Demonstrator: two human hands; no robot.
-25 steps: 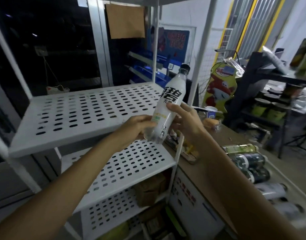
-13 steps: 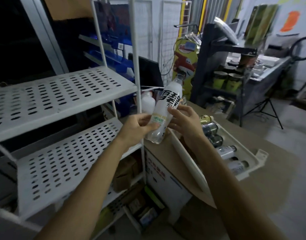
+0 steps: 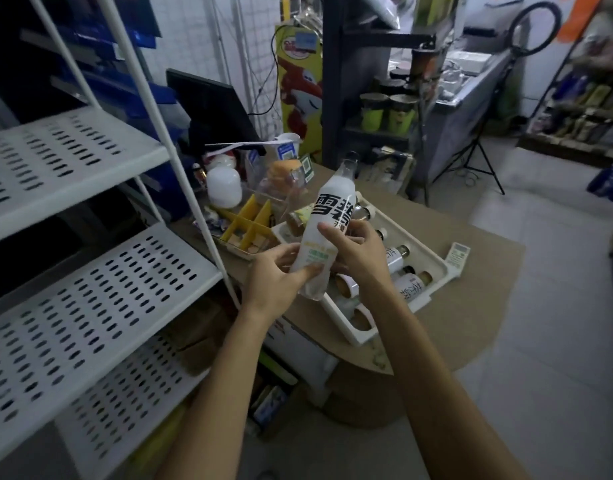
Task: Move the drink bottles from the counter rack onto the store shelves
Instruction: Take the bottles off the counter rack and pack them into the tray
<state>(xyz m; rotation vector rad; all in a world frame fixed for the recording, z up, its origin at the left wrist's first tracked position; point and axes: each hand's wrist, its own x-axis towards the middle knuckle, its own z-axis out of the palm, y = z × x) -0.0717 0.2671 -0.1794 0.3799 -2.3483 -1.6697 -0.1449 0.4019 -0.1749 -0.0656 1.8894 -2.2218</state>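
Note:
A white drink bottle [image 3: 327,216] with black characters and a dark cap is held tilted above the counter rack [image 3: 433,271]. My left hand [image 3: 274,278] grips its lower end, thumb across the front. My right hand [image 3: 357,251] holds its middle from the right side. The white rack lies on the brown counter [image 3: 471,323] and holds several bottles lying down, among them a white-labelled one [image 3: 407,285]. The white perforated store shelves [image 3: 90,271] stand to the left, with nothing on the tiers in view.
A yellow divider tray [image 3: 249,223], a white jar [image 3: 223,185] and small goods crowd the counter's back left. A dark monitor [image 3: 211,109] stands behind them. Cartons sit under the shelves. A tripod [image 3: 471,161] and stocked racks stand across the grey floor to the right.
The view has swung right and down, from the shelves to the counter rack. The bottle, held in both hands throughout, now hangs lower over the rack.

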